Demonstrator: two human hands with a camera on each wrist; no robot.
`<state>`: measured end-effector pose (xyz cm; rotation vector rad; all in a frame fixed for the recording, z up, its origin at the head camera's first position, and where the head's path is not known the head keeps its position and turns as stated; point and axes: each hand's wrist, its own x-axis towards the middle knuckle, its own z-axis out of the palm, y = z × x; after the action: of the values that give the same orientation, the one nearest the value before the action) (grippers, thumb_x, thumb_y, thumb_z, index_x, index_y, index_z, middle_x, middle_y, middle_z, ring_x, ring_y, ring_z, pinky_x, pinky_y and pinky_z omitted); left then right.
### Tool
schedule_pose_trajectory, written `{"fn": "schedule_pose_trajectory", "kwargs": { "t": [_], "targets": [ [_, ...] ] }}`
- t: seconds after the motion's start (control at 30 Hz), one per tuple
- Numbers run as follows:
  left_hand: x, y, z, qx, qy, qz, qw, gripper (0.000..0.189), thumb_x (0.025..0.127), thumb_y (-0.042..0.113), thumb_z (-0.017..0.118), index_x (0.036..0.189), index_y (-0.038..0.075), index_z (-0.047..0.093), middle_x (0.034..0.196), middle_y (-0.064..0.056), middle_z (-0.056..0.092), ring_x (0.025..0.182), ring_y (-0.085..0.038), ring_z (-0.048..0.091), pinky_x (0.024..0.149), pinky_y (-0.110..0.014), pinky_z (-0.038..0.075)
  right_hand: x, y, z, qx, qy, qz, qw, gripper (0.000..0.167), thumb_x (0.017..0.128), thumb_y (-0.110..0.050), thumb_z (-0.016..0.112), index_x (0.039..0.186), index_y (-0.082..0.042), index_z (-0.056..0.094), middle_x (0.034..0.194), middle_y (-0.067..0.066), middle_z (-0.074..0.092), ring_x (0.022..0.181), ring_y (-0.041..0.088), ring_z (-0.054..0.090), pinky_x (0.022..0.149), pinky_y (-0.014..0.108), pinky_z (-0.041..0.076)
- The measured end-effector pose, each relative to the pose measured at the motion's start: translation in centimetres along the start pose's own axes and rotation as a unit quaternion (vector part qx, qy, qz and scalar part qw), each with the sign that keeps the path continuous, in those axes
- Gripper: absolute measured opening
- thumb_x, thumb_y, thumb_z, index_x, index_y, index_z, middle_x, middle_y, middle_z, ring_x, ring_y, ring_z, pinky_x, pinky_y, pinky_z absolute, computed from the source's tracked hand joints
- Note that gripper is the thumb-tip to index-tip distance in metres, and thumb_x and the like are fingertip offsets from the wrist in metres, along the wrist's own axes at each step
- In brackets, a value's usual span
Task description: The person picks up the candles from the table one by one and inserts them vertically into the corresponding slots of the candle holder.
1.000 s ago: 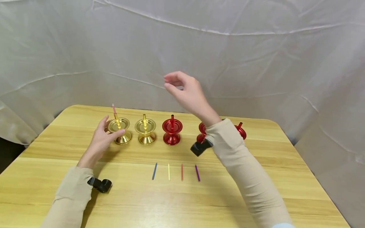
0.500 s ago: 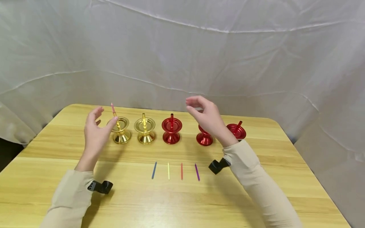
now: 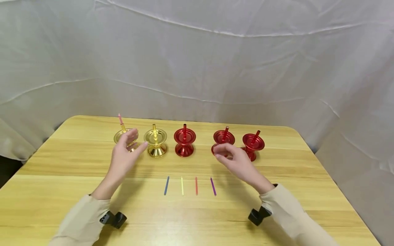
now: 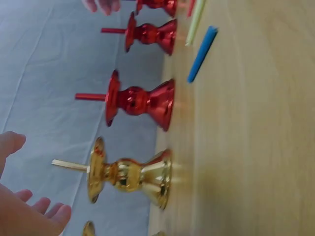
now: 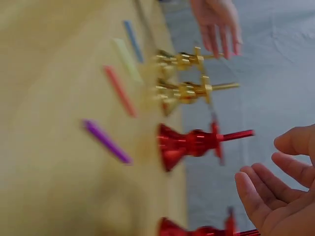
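Observation:
My left hand hovers with spread fingers in front of the leftmost gold candle holder, partly covering it. A pink candle stands in that holder's tube. A second gold holder is just right of the hand, its tube bare. My right hand, fingers loosely bent and holding nothing, is in front of a red candle holder and hides part of its base. Between the hands, nearer me, lie a blue candle, a yellow candle, a coral candle and a purple candle.
Another red holder stands mid-row, and one more red holder ends the row at right. All are on a wooden table. A pale curtain hangs behind its far edge.
My right hand has come down and rightward from high above the row. My left hand drew off the leftmost gold holder, then shifted right. The pink candle stayed upright in its holder.

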<state>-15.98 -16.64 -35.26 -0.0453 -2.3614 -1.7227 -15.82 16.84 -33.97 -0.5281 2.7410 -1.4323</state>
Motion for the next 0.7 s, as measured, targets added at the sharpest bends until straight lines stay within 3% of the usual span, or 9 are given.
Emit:
{"fn": "schedule_pose_trajectory", "kwargs": {
  "t": [0.13,0.3,0.57,0.7],
  "targets": [
    [0.3,-0.3,0.7,0.023,-0.040,-0.016,0.9988,0.072,0.092,0.021,0.068,0.148,-0.002,0.028,0.150,-0.022,0.032,0.135,-0.038,0.035,0.108,-0.046,0.034,-1.2,1.5,0.9,-0.015,-0.011,0.004,0.9998,0.019,0.091,-0.003,0.065,0.109,0.003,0.066,0.105,0.013,0.068,0.097,0.026,0.065,0.087,0.040,0.052],
    [0.9,-0.8,1.8,0.035,-0.065,-0.031,0.9968,0.080,0.091,0.022,0.069,0.151,-0.001,0.021,0.155,-0.022,0.021,0.139,-0.038,0.027,0.110,-0.045,0.031,-2.2,2.4,1.7,-0.015,-0.021,0.014,0.9996,0.019,0.089,0.000,0.066,0.106,0.006,0.066,0.101,0.014,0.069,0.092,0.025,0.066,0.085,0.038,0.054],
    [2.0,-1.7,3.3,0.040,-0.058,-0.069,0.9951,0.091,0.090,0.022,0.070,0.152,-0.002,0.008,0.156,-0.024,0.014,0.136,-0.043,0.029,0.110,-0.047,0.031,-3.4,3.0,2.6,-0.026,-0.045,0.034,0.9981,0.020,0.086,0.000,0.067,0.105,0.006,0.066,0.094,0.009,0.070,0.084,0.019,0.064,0.075,0.027,0.054],
    [2.7,-2.1,3.7,0.056,-0.054,-0.096,0.9923,0.096,0.089,0.026,0.070,0.153,-0.001,0.004,0.157,-0.024,0.012,0.140,-0.040,0.023,0.113,-0.049,0.022,-3.8,3.0,2.9,-0.030,-0.043,0.056,0.9970,0.019,0.084,0.000,0.068,0.102,0.005,0.068,0.092,0.006,0.070,0.081,0.016,0.063,0.073,0.025,0.054]
  ]
}}
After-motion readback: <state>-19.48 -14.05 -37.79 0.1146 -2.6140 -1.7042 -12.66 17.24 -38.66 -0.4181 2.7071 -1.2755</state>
